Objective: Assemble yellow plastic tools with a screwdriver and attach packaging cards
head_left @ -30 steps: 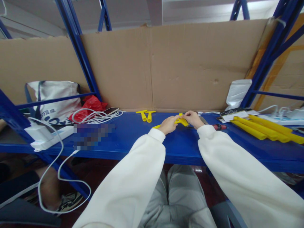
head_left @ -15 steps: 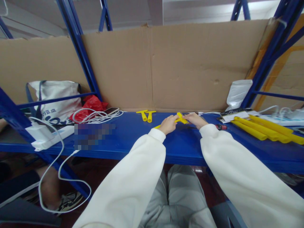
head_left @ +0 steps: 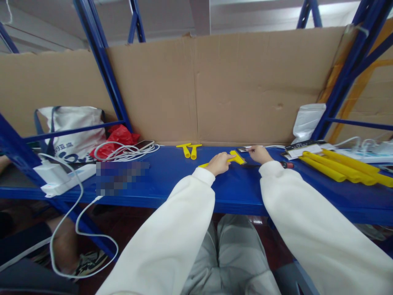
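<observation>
My left hand [head_left: 218, 164] is closed round the handle of a yellow T-shaped scraper [head_left: 238, 157], whose wide head points right with a dark edge along it. The handle's end sticks out left of the fist. My right hand [head_left: 259, 154] is apart from the scraper, just beyond its head. Its fingertips are pinched together at a small flat black-and-white packet [head_left: 242, 150] on the blue table; whatever lies between them is too small to make out. Below that hand lies a screwdriver [head_left: 287, 164] with a red and black handle, its shaft partly hidden.
Two yellow T-shaped pieces [head_left: 190, 150] lie at the back of the blue table [head_left: 172, 176]. Several yellow tubes [head_left: 344, 168] rest at right beside a power strip [head_left: 365, 155]. White cables [head_left: 123, 150], a red bag [head_left: 118, 137] and a cloth bag [head_left: 75, 131] are at left. Cardboard [head_left: 239, 90] walls the back.
My right hand has left the scraper head and moved slightly right and back to the flat packet. The scraper stays in my left hand, its head now turned a little.
</observation>
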### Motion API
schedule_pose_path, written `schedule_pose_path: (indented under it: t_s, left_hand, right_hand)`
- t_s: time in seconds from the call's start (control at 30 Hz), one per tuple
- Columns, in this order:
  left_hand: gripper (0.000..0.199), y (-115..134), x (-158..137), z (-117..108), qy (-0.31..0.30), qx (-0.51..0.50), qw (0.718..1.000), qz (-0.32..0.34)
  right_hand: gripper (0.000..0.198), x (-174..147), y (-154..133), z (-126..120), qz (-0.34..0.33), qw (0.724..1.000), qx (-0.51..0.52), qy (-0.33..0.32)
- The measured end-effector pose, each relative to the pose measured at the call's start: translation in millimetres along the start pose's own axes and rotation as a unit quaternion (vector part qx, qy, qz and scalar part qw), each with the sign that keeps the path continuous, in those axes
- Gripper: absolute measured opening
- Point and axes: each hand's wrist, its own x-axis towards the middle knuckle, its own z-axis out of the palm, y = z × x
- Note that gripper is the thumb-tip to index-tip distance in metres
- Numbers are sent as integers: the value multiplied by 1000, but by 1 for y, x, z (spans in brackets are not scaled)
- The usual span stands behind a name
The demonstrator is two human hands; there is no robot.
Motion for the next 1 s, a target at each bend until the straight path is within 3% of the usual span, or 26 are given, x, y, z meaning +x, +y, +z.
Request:
schedule_pose_path:
  t_s: [0.1,0.3,0.8,1.0]
  left_hand:
    - [44,2,-1,-2,-8,2,1000,-2]
    - [41,4,-2,-5,-19,-5,1000,-13]
    - [41,4,-2,-3,-18,-17,1000,-7]
    - [41,4,-2,-3,-25,-15,1000,-8]
  right_hand:
    - [43,-2,14,-14,31,994,-102,24]
    - [43,-6,22,-20,82,980,-173,-57]
    - [49,6,21,-9,35,962,-234,-138]
    - [39,5,17,-8,-2,962,-255,-101]
